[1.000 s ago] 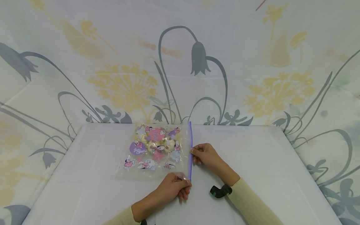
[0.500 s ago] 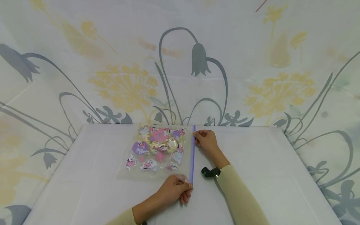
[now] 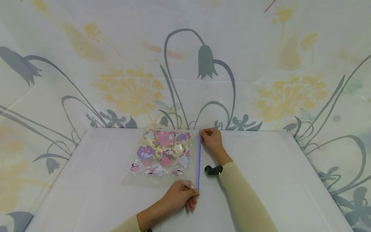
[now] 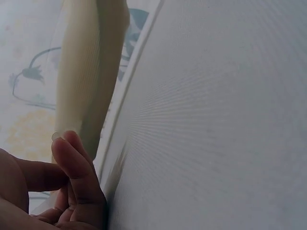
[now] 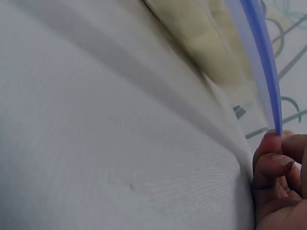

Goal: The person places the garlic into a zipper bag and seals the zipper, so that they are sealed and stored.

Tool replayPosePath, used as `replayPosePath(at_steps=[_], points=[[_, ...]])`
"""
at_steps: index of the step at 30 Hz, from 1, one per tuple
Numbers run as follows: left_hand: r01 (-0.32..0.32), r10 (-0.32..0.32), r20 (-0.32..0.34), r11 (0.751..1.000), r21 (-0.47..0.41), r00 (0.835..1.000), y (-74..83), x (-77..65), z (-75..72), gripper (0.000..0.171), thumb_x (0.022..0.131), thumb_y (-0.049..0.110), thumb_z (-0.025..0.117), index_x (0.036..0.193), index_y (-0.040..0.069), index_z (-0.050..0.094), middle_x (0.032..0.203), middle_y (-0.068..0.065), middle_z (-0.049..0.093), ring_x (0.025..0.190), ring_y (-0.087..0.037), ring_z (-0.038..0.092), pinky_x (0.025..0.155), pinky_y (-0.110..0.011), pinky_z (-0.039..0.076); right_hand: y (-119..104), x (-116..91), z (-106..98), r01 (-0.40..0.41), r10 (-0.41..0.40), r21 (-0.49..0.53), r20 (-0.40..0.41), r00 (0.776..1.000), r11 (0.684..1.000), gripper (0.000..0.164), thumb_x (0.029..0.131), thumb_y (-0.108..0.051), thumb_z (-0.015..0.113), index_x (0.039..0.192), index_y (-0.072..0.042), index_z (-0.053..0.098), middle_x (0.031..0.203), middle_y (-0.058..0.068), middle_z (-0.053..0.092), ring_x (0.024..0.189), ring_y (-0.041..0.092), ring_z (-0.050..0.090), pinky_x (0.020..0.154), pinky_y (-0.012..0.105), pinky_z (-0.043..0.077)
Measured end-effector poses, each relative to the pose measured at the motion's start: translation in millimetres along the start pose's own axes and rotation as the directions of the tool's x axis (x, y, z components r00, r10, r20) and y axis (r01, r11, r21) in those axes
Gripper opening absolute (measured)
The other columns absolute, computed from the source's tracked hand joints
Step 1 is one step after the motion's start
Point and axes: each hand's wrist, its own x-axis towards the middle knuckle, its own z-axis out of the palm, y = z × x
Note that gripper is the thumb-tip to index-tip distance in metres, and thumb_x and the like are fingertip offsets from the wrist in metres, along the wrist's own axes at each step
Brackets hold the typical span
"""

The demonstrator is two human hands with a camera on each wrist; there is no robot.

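Observation:
A clear zip bag (image 3: 158, 176) printed with pink and purple cartoon figures lies on the white table. Pale yellow pieces (image 3: 177, 149) show inside it, toward its far half. Along the bag's right side runs a purple zip strip (image 3: 199, 161). My left hand (image 3: 181, 196) pinches the near right corner at the strip's near end. At the far end of the strip, my right hand (image 3: 212, 139) pinches the purple edge between thumb and finger. The right wrist view shows the strip (image 5: 265, 57) leading into the right fingertips (image 5: 272, 143). Fingers of the left hand (image 4: 79, 177) curl close over the table.
The white table (image 3: 275, 180) reaches back to a cloth backdrop (image 3: 246, 58) with grey and yellow flowers. A black wrist device (image 3: 213, 170) sits at the right sleeve (image 3: 243, 196). The bag's far edge lies near the backdrop.
My right hand has slid away from me along the purple strip, from its middle to its far end. The bag has shifted slightly right. My left hand stays at the near corner.

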Motion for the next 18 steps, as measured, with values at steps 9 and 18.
replayPosePath(at_steps=[9, 18], points=[[0.063, -0.067, 0.045, 0.995, 0.077, 0.997, 0.5, -3.2, 3.3, 0.028, 0.104, 0.017, 0.068, 0.09, -0.006, 0.077, 0.068, -0.003, 0.071, 0.052, -0.009, 0.065, 0.046, -0.02, 0.052, 3, -4, -1, 0.013, -0.014, 0.032, 0.01, 1.0, 0.999, 0.026, 0.103, -0.017, 0.071, 0.111, 0.007, 0.072, 0.082, 0.008, 0.07, 0.065, 0.011, 0.061, 0.057, 0.02, 0.052], [-0.027, -0.07, 0.281, 0.945, 0.327, 0.957, 13.8, -13.6, -4.1, 0.032, 0.104, 0.023, 0.068, 0.08, 0.003, 0.075, 0.062, 0.002, 0.067, 0.049, -0.006, 0.061, 0.046, -0.018, 0.048, 3, -12, -10, 0.027, -0.03, 0.072, 0.038, 0.999, 0.997, 0.022, 0.102, -0.012, 0.072, 0.114, 0.007, 0.071, 0.086, 0.011, 0.073, 0.067, 0.012, 0.065, 0.059, 0.022, 0.055]])
